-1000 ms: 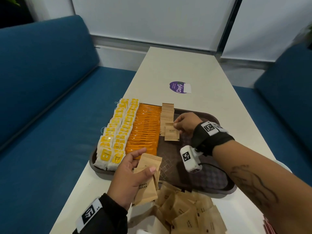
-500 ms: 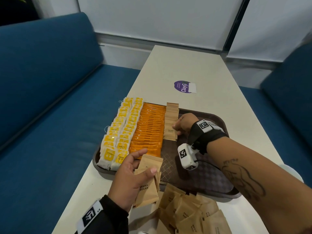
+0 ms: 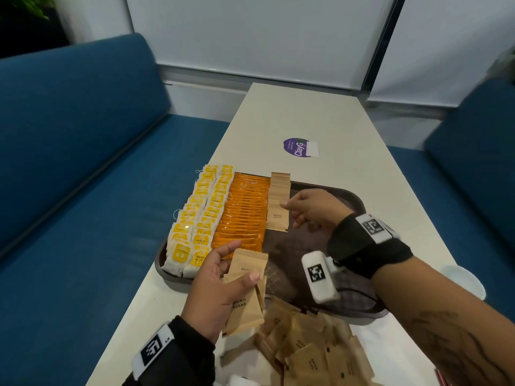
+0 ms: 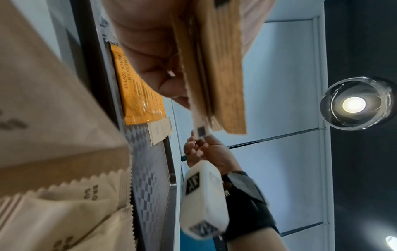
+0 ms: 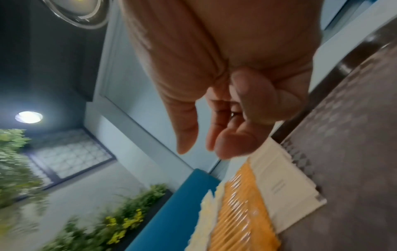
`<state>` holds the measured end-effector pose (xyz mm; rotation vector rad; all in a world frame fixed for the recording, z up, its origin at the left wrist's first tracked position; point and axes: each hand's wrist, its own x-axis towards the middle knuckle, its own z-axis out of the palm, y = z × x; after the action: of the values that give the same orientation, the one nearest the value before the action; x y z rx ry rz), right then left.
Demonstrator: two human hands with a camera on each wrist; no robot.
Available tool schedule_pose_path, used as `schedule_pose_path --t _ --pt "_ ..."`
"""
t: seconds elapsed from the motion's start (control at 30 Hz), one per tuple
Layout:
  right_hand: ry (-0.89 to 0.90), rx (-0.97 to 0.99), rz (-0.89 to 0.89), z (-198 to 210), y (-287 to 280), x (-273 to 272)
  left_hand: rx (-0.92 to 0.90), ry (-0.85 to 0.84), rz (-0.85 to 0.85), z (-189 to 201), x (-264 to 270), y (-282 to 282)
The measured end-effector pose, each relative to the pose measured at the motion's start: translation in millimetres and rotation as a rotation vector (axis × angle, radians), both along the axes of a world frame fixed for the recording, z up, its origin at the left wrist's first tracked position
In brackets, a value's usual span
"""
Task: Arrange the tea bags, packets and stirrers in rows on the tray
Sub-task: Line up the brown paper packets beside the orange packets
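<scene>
A brown tray (image 3: 359,196) carries two rows of yellow tea bags (image 3: 200,213), a row of orange coffee packets (image 3: 245,210) and a shorter row of brown sugar packets (image 3: 278,201). My right hand (image 3: 303,208) hovers at the near end of that sugar row, fingers loosely curled and empty; the right wrist view shows the hand (image 5: 214,118) above the row (image 5: 279,183). My left hand (image 3: 220,277) grips a small stack of brown sugar packets (image 3: 246,291) over the tray's near left corner. The same stack (image 4: 214,68) fills the left wrist view.
A loose pile of brown sugar packets (image 3: 306,349) lies on the white table just in front of the tray. A purple sticker (image 3: 299,147) sits beyond the tray. Blue sofas (image 3: 83,162) flank the table. A white round object (image 3: 465,280) is at the table's right edge.
My right hand carried one brown sugar packet to the near end of the sugar row, laid it down and let go. The left hand kept its stack in place.
</scene>
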<state>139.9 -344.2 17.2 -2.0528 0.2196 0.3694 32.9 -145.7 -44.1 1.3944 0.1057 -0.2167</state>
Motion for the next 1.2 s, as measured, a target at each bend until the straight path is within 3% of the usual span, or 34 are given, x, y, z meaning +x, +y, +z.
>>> schedule_pose_path --t 0.13,0.23,0.47,0.63,0.8,0.97,1.07,1.2 --pt "0.093 0.023 0.226 7 6 -52 -0.013 -0.017 -0.012 7 -6 -8" --pt "0.106 0.063 0.294 6 10 -79 -0.008 -0.026 -0.037 12 -10 -14" --pt "0.003 0.265 0.083 -4 11 -100 0.029 -0.038 -0.056 12 -18 -21" --pt "-0.013 0.298 0.024 -4 9 -101 0.074 -0.036 -0.051 7 -19 -21" --pt "-0.091 0.301 -0.091 3 1 -79 0.071 -0.027 -0.047 5 -15 -17" --pt "-0.119 0.08 -0.189 -1 -15 -22 0.048 -0.019 -0.01 2 -11 -12" --pt "0.013 -0.026 -0.164 -8 -17 5 0.035 -0.009 0.008 -1 -7 -9" --pt "0.231 -0.026 -0.107 -19 -13 30 0.028 -0.008 0.026 -5 -3 -5"
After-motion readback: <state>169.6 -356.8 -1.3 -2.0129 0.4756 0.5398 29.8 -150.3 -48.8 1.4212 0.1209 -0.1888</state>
